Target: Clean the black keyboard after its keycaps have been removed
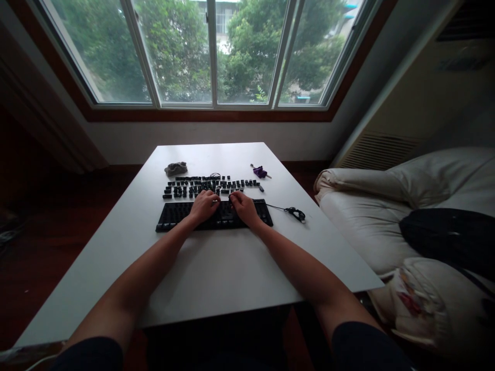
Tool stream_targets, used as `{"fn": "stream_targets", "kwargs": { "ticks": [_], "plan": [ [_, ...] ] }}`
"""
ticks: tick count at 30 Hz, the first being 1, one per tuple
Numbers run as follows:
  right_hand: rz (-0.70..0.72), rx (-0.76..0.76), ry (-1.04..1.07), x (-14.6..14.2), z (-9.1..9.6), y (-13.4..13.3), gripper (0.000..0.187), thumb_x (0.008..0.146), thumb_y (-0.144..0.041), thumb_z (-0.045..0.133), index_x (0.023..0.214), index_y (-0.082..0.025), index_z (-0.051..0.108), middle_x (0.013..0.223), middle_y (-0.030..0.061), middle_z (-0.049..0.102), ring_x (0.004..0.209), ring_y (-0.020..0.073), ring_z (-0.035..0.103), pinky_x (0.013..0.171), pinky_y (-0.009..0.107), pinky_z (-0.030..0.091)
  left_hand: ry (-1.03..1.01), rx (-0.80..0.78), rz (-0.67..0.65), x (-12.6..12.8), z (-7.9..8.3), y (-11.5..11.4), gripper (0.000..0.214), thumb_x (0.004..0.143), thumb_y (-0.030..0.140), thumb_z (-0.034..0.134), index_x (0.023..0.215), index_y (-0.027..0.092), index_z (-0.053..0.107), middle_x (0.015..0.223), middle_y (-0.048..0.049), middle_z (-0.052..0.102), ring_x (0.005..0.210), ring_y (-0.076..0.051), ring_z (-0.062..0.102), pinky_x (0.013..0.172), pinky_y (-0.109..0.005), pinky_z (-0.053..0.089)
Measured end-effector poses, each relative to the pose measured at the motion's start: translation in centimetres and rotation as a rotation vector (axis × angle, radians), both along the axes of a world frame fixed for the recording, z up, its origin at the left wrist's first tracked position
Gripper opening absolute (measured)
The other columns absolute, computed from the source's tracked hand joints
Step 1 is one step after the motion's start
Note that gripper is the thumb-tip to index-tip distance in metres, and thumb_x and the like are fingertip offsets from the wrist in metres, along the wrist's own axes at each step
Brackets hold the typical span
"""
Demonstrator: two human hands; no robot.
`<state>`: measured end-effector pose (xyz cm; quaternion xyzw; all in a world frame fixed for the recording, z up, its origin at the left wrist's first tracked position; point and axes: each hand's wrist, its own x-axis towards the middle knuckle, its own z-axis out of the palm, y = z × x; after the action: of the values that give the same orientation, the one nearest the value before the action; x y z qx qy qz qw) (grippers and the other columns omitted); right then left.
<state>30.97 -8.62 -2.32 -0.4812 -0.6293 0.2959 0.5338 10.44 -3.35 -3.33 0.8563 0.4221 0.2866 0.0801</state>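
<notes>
A black keyboard [181, 211] lies lengthwise across the white table, and much of its middle is hidden by my hands. My left hand [205, 207] rests over its upper middle, fingers slightly bent and nothing visible in them. Just to the right, my right hand [243, 207] has its thumb and fingertips pinched together over the keyboard. A small dark piece, which looks like a keycap, shows at those fingertips. Loose black keycaps [177, 191] stand in several rows behind the keyboard.
On the white table [209, 278], a grey cloth [176, 168] lies at the back left and a purple cloth-like bundle [260, 172] at the back right. A coiled black cable [296, 213] extends right of the keyboard. A pale sofa [359, 211] stands right of the table.
</notes>
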Motion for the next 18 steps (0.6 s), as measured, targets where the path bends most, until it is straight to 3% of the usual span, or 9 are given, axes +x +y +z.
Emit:
{"fn": "stream_targets", "kwargs": {
  "ticks": [3,7,12,18],
  "plan": [
    [-0.030,0.042,0.001,0.5,0.2,0.4,0.026,0.092,-0.046,0.055,0.093,-0.024,0.069,0.079,0.0007,0.066,0.069,0.0189,0.063,0.070,0.030,0.049,0.022,-0.022,-0.107,-0.4,0.5,-1.7,0.018,0.090,0.027,0.060,0.100,0.025,0.075,0.102,-0.0089,0.065,0.100,-0.028,0.054,0.093,-0.043,0.045],
    [0.002,-0.055,0.097,1.0,-0.2,1.0,0.031,0.089,-0.050,0.058,0.100,-0.023,0.067,0.074,-0.0008,0.065,0.062,0.0171,0.061,0.061,0.028,0.048,0.066,-0.041,-0.290,-0.4,1.0,-3.4,0.017,0.091,0.030,0.059,0.096,0.025,0.074,0.101,-0.0088,0.066,0.098,-0.026,0.056,0.095,-0.043,0.045],
    [0.119,-0.110,0.238,1.0,-0.7,1.2,0.043,0.084,-0.048,0.064,0.120,-0.025,0.057,0.072,-0.0052,0.065,0.050,0.0126,0.056,0.049,0.024,0.042,0.086,-0.040,-0.296,-0.4,1.2,-4.2,0.013,0.086,0.033,0.067,0.095,0.024,0.073,0.101,-0.0094,0.065,0.098,-0.027,0.057,0.095,-0.043,0.045],
    [0.212,-0.208,0.450,1.0,-0.8,1.2,0.030,0.084,-0.047,0.066,0.100,-0.021,0.065,0.084,0.0026,0.071,0.070,0.0168,0.068,0.059,0.025,0.052,0.042,-0.045,-0.325,-0.7,1.3,-4.0,0.013,0.084,0.034,0.071,0.092,0.023,0.073,0.104,-0.0088,0.065,0.099,-0.026,0.058,0.094,-0.041,0.045]
  ]
}}
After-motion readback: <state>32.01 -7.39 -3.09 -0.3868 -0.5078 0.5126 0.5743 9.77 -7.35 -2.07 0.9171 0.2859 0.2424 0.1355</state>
